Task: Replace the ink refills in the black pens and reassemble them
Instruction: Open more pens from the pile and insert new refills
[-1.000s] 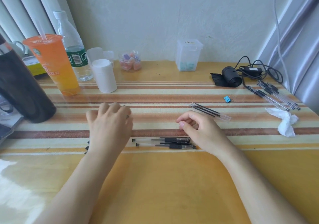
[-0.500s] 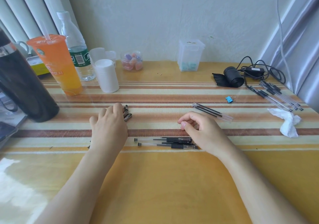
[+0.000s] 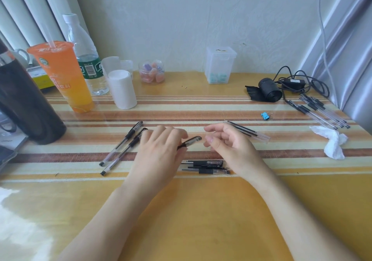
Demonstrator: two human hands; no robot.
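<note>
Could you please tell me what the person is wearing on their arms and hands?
Nothing that shows. The left hand and the right hand are bare, without gloves, and I can make out no ring. The left forearm and the right forearm are uncovered down to the picture's edge, with no sleeve, watch or bracelet in view.

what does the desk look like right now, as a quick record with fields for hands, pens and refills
left hand: grips a black pen
right hand: empty, fingers loosely curled, near that pen's free end
loose pens: two, lying diagonally left of the left hand
pen parts: on the table between the wrists
refills: behind the right hand
far right: pen bundle, crumpled tissue
</note>
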